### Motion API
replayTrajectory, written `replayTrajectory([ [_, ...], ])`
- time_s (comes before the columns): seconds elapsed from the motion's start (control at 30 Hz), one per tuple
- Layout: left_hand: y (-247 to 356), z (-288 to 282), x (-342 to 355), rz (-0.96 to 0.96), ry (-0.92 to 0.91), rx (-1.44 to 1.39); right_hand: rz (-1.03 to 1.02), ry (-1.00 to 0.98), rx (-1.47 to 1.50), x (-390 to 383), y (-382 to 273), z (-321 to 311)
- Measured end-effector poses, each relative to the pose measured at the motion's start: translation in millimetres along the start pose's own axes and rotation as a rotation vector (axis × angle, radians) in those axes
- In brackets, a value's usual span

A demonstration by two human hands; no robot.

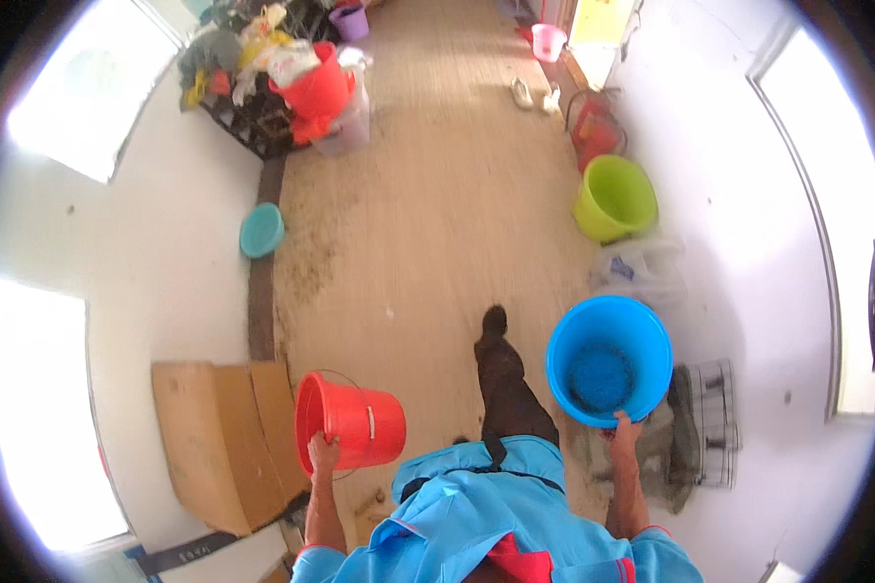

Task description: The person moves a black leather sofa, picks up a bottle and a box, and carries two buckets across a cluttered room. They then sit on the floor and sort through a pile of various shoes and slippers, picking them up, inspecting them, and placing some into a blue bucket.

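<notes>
My left hand [325, 453] grips the rim of a red bucket [371, 428], which is tipped on its side with its mouth toward the left; a thin wire handle arcs over it. On the other side, my right hand [623, 428] is closed on the near rim of a blue bucket [564, 374]. That one faces up toward me, and its bottom looks dark and speckled; whether anything lies in it I cannot tell. My fingers are partly hidden behind both rims. One leg of mine is stretched forward on the floor between the buckets.
A cardboard box [204, 437] stands at the left wall, a teal basin [262, 230] farther along. Right wall: wire basket [715, 423], plastic bag [642, 270], green bucket [617, 199], red fire extinguishers [595, 131], shoes [523, 93]. Crates [253, 121] with piled bags and buckets stand far left.
</notes>
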State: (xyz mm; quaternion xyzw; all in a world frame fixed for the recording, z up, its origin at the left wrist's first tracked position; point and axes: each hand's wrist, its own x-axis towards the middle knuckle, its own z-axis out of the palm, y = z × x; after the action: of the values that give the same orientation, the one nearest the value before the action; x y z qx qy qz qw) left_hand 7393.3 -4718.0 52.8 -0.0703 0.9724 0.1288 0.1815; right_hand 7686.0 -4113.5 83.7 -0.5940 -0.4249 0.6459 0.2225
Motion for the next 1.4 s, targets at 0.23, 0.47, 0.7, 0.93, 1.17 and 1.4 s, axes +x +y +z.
replayTrajectory([
  [0.23, 167, -82, 142, 0.038, 0.285, -0.207, 0.067, -0.046, -0.144, 167, -143, 239],
  [0.47, 378, -140, 299, 0.006, 0.327, -0.304, 0.041, -0.393, -0.164, 345, -296, 479],
  [0.7, 640, -236, 522, 0.204, 0.240, -0.306, 0.045, -0.138, -0.094, 475, -406, 650],
  [0.93, 882, -318, 757, 0.454, 0.172, -0.129, 0.063, 0.100, -0.058, 596, -521, 779],
  [1.17, 1075, -351, 990, 0.667, 0.463, -0.175, -0.018, -0.015, -0.038, 743, -660, 969],
  [1.4, 1202, -398, 1173, 0.457, 0.396, -0.587, 0.106, -0.252, -0.075, 924, -811, 1188],
])
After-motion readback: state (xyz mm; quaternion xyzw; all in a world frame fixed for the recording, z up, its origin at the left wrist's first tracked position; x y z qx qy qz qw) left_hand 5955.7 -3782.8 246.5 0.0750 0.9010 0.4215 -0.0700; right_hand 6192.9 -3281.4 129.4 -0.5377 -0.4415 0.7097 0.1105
